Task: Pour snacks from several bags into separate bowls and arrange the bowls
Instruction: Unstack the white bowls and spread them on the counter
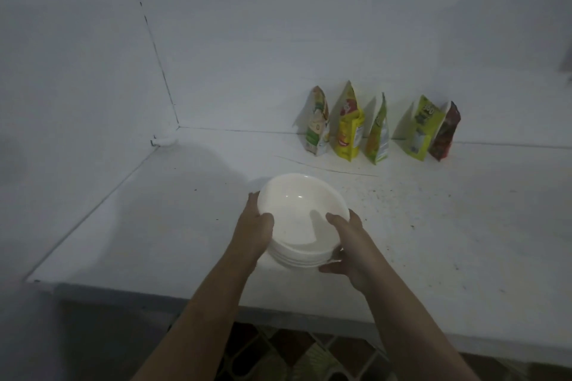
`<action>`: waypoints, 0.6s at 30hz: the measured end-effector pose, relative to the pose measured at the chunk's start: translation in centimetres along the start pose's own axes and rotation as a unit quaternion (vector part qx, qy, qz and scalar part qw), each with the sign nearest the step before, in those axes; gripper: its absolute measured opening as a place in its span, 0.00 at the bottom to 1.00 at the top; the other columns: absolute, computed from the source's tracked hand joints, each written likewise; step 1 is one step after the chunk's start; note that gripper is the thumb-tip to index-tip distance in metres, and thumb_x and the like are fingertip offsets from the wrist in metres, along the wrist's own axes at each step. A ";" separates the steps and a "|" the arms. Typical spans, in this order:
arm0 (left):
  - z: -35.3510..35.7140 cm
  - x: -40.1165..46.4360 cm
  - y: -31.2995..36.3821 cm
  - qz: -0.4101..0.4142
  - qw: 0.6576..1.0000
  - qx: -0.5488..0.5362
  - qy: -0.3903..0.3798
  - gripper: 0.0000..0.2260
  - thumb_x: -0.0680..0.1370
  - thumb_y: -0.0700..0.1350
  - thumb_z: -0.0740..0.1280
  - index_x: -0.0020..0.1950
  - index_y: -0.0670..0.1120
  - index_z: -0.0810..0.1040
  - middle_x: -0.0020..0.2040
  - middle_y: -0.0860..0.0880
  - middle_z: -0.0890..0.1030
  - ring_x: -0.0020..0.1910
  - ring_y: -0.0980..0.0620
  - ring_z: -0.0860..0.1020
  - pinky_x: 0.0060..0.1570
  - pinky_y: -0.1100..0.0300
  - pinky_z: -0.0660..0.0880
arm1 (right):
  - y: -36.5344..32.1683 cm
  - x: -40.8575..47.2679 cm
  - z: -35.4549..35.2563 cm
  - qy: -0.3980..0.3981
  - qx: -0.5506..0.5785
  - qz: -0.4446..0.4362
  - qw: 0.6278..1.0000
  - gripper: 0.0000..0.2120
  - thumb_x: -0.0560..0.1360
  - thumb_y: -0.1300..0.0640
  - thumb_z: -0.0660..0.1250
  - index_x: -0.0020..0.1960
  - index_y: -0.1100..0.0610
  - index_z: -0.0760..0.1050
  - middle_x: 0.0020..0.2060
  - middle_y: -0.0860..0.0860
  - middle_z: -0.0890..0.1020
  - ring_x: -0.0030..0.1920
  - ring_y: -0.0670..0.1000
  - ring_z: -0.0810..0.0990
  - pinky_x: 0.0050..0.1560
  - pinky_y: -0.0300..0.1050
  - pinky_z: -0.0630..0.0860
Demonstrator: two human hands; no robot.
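Observation:
A stack of white bowls (301,213) is tilted toward me above the white counter. My left hand (253,226) grips the stack's left rim, thumb inside the top bowl. My right hand (348,244) holds the right side, thumb over the rim and fingers under the stack. Several snack bags stand in a row against the back wall: a green-and-white bag (317,125), a yellow bag (348,127), a green-orange bag (378,133), a lime-green bag (422,130) and a dark red bag (445,133).
The white counter (154,226) runs into a corner at the back left, with walls behind and to the left. Its front edge (278,309) lies below my forearms. Dark specks dot the counter on the right. Patterned floor shows below.

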State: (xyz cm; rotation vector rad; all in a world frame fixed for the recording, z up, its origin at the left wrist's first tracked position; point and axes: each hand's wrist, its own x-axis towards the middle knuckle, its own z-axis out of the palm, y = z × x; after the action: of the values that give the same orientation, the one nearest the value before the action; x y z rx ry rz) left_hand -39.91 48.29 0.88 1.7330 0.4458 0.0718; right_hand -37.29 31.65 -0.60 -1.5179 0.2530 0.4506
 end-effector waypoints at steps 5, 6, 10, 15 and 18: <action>-0.9 0.0 1.5 0.080 0.996 0.006 0.042 0.28 0.74 0.32 0.56 0.72 0.51 0.66 0.62 0.49 0.73 0.60 0.48 0.71 0.54 0.57 0.67 | 0.3 -1.1 1.2 -0.001 0.000 -0.020 1.000 0.28 0.80 0.49 0.62 0.77 0.41 0.55 0.67 0.52 0.69 0.61 0.62 0.74 0.46 0.57 0.83; -1.1 0.0 1.7 0.087 0.995 -0.011 0.051 0.27 0.73 0.32 0.56 0.70 0.50 0.68 0.61 0.48 0.75 0.59 0.46 0.73 0.52 0.57 0.68 | 0.1 -1.3 1.3 -0.001 0.012 -0.018 1.000 0.30 0.81 0.49 0.62 0.78 0.41 0.53 0.69 0.52 0.67 0.64 0.63 0.72 0.48 0.58 0.82; -1.7 -0.2 2.0 0.090 0.985 -0.120 0.091 0.32 0.62 0.40 0.58 0.68 0.49 0.71 0.59 0.46 0.76 0.58 0.45 0.74 0.51 0.54 0.72 | -0.3 -1.5 1.1 -0.010 0.049 -0.021 0.999 0.31 0.81 0.46 0.62 0.79 0.40 0.51 0.76 0.51 0.62 0.70 0.62 0.67 0.59 0.61 0.78; -0.6 -0.5 3.3 0.122 0.969 -0.192 0.095 0.31 0.60 0.40 0.58 0.62 0.54 0.72 0.52 0.54 0.77 0.51 0.54 0.75 0.43 0.61 0.72 | -1.1 -1.7 0.4 0.025 -0.029 -0.117 0.992 0.30 0.81 0.38 0.56 0.79 0.43 0.53 0.76 0.48 0.64 0.74 0.56 0.64 0.70 0.56 0.66; 1.3 -0.7 4.0 0.130 0.964 -0.216 0.084 0.29 0.60 0.41 0.59 0.61 0.56 0.73 0.52 0.54 0.78 0.51 0.54 0.76 0.41 0.60 0.73 | -2.1 -2.3 -0.4 0.071 -0.063 -0.251 0.963 0.22 0.81 0.47 0.62 0.73 0.42 0.62 0.59 0.37 0.75 0.60 0.47 0.76 0.50 0.37 0.75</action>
State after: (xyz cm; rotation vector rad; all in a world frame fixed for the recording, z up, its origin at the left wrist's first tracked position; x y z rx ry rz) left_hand -39.19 46.27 4.58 1.3481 0.2952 0.4761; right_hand -38.40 31.01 2.31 -1.6715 -0.0558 -0.0495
